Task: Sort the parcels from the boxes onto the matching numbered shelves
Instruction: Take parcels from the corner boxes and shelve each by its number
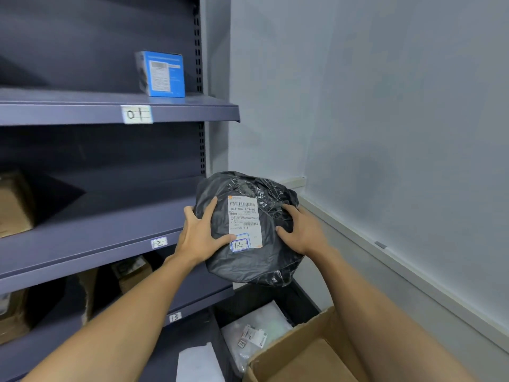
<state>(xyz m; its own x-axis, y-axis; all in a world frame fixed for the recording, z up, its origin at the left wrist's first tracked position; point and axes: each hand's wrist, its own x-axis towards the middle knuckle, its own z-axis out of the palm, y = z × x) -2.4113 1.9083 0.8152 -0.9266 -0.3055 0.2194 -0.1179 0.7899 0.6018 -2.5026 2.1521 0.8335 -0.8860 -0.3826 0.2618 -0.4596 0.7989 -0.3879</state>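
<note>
The left hand (199, 233) grips the left side of a rounded black plastic parcel (264, 268). Its fingers curl over the edge at 9 o'clock and its thumb lies across the front, touching the bottom corner of the label. The right hand (303, 232) grasps the opposite side at 3 o'clock, with the fingers wrapped onto the crinkled film and the thumb pressed to the face.

The parcel is held in the air with its labelled face turned toward the camera. It is slightly taller than wide, so its long axis runs from 12 to 6 o'clock. The white shipping label (243, 216) stands upright along that axis. It carries barcodes, a line that seems to read "841-007 E02-10", and smaller print too fine to read. At its foot a blue-outlined box holds a handwritten "12" (239, 245).

The parcel hangs just off the right end of the dark grey metal shelf (110, 224), whose paper tag (159, 242) also reads "12". At 11 o'clock, a higher shelf tagged "01" (137, 114) bears a blue carton (162, 74). At 7 o'clock is a tag marked "13" (175, 317). Directly below, at 6 o'clock, a black bin (300, 299) holds a clear plastic packet (256, 326), and an open brown cardboard box (297, 354) sits at 5 o'clock.
</note>
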